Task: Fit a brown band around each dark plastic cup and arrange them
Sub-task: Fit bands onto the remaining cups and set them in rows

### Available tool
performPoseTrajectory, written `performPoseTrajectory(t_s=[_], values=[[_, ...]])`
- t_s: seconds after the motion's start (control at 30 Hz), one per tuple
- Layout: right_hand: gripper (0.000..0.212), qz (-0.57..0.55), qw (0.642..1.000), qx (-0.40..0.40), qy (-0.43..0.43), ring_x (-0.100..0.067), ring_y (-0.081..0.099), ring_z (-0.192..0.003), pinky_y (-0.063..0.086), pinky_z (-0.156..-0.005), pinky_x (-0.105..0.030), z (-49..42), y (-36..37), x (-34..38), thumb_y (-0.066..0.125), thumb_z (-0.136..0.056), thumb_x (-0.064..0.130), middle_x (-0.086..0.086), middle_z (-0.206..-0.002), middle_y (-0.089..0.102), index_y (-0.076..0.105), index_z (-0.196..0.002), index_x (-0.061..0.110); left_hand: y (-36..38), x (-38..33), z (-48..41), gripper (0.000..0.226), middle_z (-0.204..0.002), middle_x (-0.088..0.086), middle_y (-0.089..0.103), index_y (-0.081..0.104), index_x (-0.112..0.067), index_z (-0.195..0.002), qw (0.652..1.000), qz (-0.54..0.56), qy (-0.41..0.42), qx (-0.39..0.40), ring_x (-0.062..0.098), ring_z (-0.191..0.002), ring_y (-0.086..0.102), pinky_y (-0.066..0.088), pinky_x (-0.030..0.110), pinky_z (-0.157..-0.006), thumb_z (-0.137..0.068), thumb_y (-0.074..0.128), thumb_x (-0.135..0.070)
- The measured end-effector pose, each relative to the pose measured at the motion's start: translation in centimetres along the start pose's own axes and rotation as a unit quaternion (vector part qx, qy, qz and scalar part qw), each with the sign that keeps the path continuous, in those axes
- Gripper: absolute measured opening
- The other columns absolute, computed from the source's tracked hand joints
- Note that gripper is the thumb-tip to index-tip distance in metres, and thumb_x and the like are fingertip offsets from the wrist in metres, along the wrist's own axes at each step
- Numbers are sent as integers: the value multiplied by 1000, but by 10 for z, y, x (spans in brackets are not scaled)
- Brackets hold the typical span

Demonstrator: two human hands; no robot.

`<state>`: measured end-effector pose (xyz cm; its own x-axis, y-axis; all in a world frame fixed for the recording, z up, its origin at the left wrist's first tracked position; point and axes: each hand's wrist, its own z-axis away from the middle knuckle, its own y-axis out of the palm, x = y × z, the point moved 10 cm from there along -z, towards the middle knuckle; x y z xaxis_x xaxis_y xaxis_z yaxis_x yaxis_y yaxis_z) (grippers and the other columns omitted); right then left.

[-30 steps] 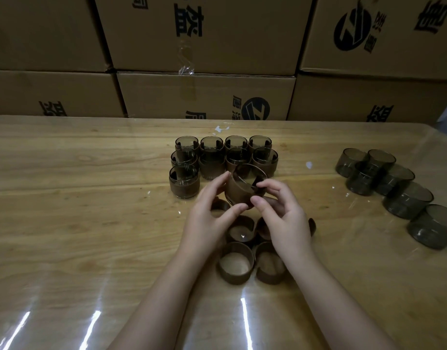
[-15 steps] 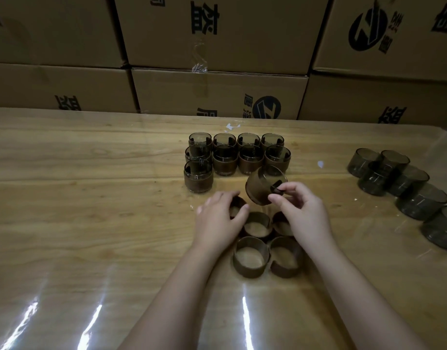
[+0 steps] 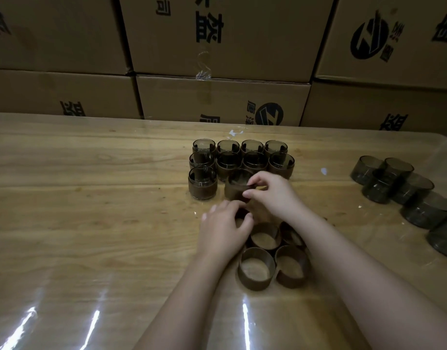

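while the right hand (image 3: 272, 195) is pinching the near rim of a banded cup (image 3: 233, 192) between thumb and fingertips at frame centre, the left hand (image 3: 223, 232) is curling its fingers round a loose band (image 3: 242, 212) just below, mostly hiding it. the banded cup is tilting slightly, just right of the lone cup in the third row; whether its base is touching the table (image 3: 91, 223) is not showing. with it, the banded cups (image 3: 228, 168) are numbering ten: four, four, two. four more loose bands (image 3: 254, 282) are lying bunched under the wrists. six bare cups (image 3: 377, 190) are clustering at the right, the nearest running off the frame edge. bare wood is stretching across the left half. cardboard boxes (image 3: 217, 97) are walling the far edge, close behind the back row.
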<state>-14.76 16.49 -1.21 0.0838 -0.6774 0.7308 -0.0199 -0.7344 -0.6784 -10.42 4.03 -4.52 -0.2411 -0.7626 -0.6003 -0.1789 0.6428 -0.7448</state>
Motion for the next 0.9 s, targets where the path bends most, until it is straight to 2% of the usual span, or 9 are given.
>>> performPoseTrajectory(t_s=[0.07, 0.13, 0.33, 0.5, 0.67, 0.8, 0.9], values=[[12, 23, 1000, 3, -15, -9, 55, -97, 41, -69, -23, -6, 13, 6, 70, -85, 31, 15, -99, 59, 60, -91, 34, 0, 0, 0, 36, -114, -7, 62, 60, -27, -123, 1000, -5, 1, -6, 15, -111, 50, 30, 31, -88, -91, 51, -42], [11, 31, 999, -11, -21, -7, 54, -94, 39, -66, -21, -11, 16, 12, 68, -87, 33, 17, -95, 58, 59, -91, 36, 0, -1, 0, 36, -112, -7, 61, 60, -27, -122, 1000, -2, 4, -9, 14, -109, 50, 29, 30, -86, -91, 51, -42], [11, 36, 999, -19, -23, -13, 60, -98, 49, -79, -31, -17, 14, 12, 69, -86, 30, 8, -102, 66, 61, -90, 35, 2, 1, -1, 34, -113, -8, 61, 60, -28, -121, 1000, 0, -4, -6, 14, -110, 49, 28, 29, -85, -91, 51, -41], [12, 55, 997, -41, -31, -15, 58, -102, 48, -83, -31, -16, 17, 9, 69, -87, 28, 4, -111, 64, 63, -96, 28, 3, 1, 0, 34, -117, -6, 57, 61, -28, -121, 1000, -5, -9, -2, 15, -113, 48, 29, 29, -88, -91, 52, -41], [17, 81, 994, -47, -46, -16, 56, -105, 47, -85, -30, -19, 17, 14, 67, -88, 27, 3, -119, 60, 65, -105, 23, -1, 7, 1, 37, -131, -2, 43, 63, -26, -119, 999, -7, -33, -23, 17, -125, 38, 30, 34, -101, -87, 55, -43], [26, 155, 986, -25, -61, -19, 52, -115, 44, -90, -30, -18, 22, 21, 63, -91, 29, 0, -130, 54, 62, -115, 20, 0, 9, 1, 40, -131, -1, 41, 62, -25, -121, 999, -2, -41, -20, 16, -127, 37, 28, 33, -101, -86, 56, -44], [26, 173, 982, -17, -70, -19, 50, -119, 42, -92, -30, -17, 22, 23, 62, -92, 29, 0, -133, 52, 62, -116, 19, 0, 12, 1, 41, -130, -3, 42, 61, -27, -122, 999, -5, -51, -15, 15, -128, 36, 26, 34, -103, -86, 56, -46]])
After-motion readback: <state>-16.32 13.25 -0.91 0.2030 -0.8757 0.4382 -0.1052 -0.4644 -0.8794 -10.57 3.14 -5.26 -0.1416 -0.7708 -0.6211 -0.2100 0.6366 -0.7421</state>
